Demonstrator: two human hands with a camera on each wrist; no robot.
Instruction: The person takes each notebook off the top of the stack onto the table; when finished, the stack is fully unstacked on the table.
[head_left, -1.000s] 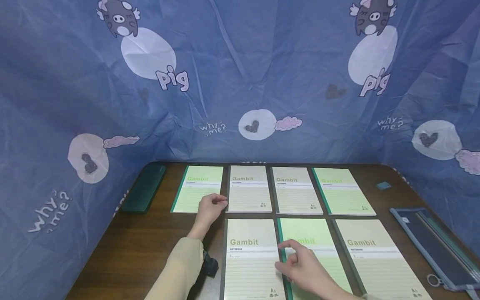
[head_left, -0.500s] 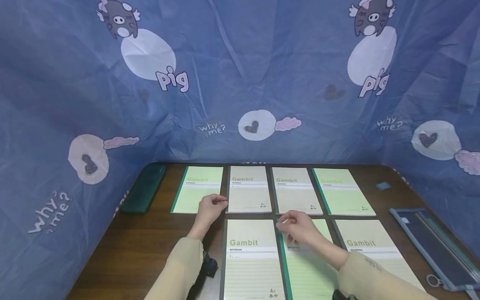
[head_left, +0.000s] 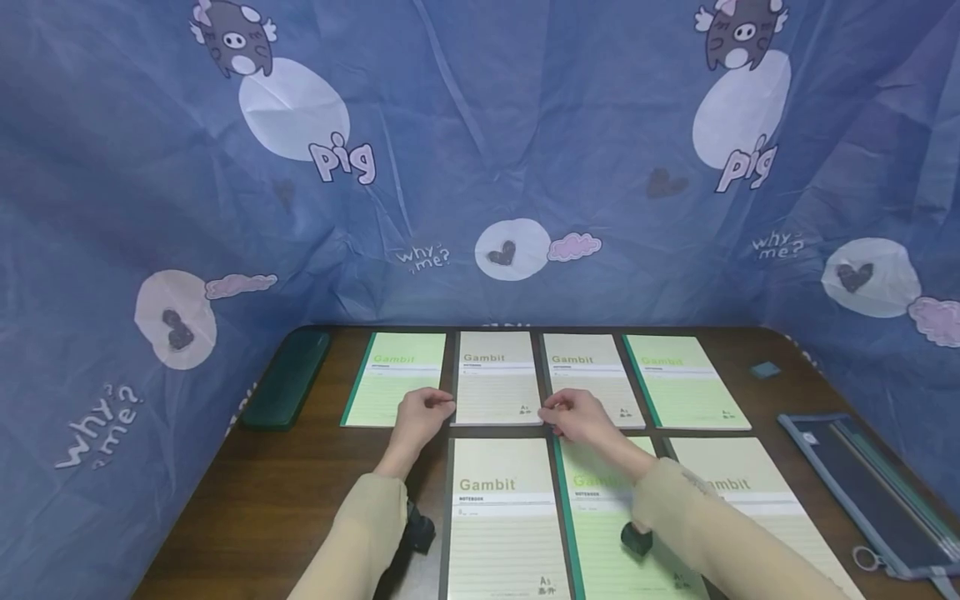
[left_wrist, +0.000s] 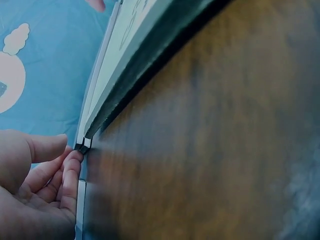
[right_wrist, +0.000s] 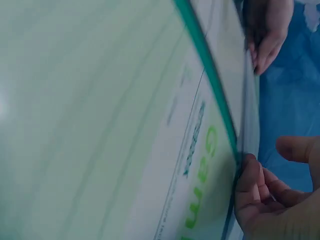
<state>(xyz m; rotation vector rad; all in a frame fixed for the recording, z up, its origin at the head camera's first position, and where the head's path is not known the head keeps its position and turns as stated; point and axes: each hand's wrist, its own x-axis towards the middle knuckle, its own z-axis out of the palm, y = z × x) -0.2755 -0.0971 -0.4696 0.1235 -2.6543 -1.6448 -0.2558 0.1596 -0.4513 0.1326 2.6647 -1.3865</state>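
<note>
The left hand (head_left: 420,417) reaches forward from a beige sleeve, its fingers curled at the near left corner of the cream notebook (head_left: 497,377) in the back row; the left wrist view shows the fingertips (left_wrist: 72,167) touching that corner's edge with the thumb held apart above, so it touches more than grips. The right hand (head_left: 576,415) mirrors it at the notebook's near right corner, fingers bent and the thumb lifted clear, fingertips against the edge; whether it truly pinches the cover I cannot tell.

That notebook lies flat on the dark wooden surface (head_left: 285,492), second from the left in a row of four, a green notebook (head_left: 396,375) just beside it on the left. The right forearm crosses the green notebook in the near row (head_left: 600,533).

Only the head view shows the whole grid, the dark green case (head_left: 288,377) at the far left and the blue pouch (head_left: 862,492) at the right. The right wrist view alone shows the near green cover's lettering close up.
</note>
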